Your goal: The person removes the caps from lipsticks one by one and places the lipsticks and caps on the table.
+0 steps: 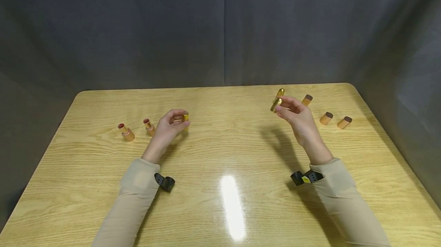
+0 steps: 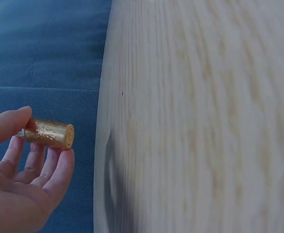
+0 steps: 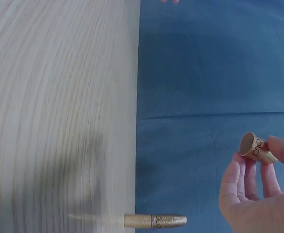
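Note:
Between thumb and fingers, the left hand (image 1: 168, 129) holds a small gold tube (image 1: 186, 117) above the table, left of its middle. In the left wrist view the tube (image 2: 50, 133) lies sideways across the fingers of the left hand (image 2: 28, 179), its round end facing right. The right hand (image 1: 299, 118) pinches a gold cap (image 1: 276, 105); in the right wrist view the cap (image 3: 256, 147) shows its open end and dark lettering, with the right hand (image 3: 258, 194) behind. Beyond that hand stands a gold bullet-shaped tube (image 1: 280, 93), seen also in the right wrist view (image 3: 154, 221).
Two opened lipsticks, one at the far left (image 1: 127, 132) and one (image 1: 149, 127) beside the left hand, stand on the wooden table (image 1: 206, 151). Right of the right hand are three copper tubes with dark ends (image 1: 306, 100), (image 1: 326, 118), (image 1: 344, 122). Dark curtains hang behind.

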Demonstrator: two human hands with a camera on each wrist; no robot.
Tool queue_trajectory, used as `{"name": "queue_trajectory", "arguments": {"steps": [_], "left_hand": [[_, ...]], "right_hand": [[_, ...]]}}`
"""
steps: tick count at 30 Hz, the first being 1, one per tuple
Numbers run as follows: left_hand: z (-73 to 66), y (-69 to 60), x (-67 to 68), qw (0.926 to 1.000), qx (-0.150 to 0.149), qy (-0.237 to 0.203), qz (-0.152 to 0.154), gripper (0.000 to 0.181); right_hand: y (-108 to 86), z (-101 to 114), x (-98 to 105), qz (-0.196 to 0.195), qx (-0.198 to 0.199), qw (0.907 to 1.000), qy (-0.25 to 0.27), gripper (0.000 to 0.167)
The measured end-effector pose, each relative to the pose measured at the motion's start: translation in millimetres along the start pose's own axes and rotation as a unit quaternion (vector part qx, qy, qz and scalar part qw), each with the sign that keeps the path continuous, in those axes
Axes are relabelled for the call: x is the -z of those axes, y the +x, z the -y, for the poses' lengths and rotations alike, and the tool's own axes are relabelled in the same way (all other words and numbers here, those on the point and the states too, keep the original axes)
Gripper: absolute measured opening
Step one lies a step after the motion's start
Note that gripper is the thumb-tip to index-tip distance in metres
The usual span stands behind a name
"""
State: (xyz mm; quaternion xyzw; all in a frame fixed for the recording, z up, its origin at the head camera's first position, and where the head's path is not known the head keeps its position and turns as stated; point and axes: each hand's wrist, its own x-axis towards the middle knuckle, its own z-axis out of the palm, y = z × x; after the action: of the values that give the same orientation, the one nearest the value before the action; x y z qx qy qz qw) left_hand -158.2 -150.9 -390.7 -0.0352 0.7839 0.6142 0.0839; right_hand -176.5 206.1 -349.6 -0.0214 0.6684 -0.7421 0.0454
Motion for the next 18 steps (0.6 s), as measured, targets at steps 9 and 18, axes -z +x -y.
{"name": "queue_trajectory", "arguments": {"steps": [9, 18], "left_hand": [[3.2, 0.2, 4.6, 1.0000, 0.009, 0.000, -0.003, 0.042], [6.9, 1.6, 4.7, 0.9998, 0.019, 0.000, -0.010, 0.039]], "right_hand": [[-1.1, 2.1, 9.1, -0.008, 0.004, 1.0000, -0.001, 0.021], [-3.8, 4.8, 19.2, -0.009, 0.005, 0.9999, 0.009, 0.022]]}}
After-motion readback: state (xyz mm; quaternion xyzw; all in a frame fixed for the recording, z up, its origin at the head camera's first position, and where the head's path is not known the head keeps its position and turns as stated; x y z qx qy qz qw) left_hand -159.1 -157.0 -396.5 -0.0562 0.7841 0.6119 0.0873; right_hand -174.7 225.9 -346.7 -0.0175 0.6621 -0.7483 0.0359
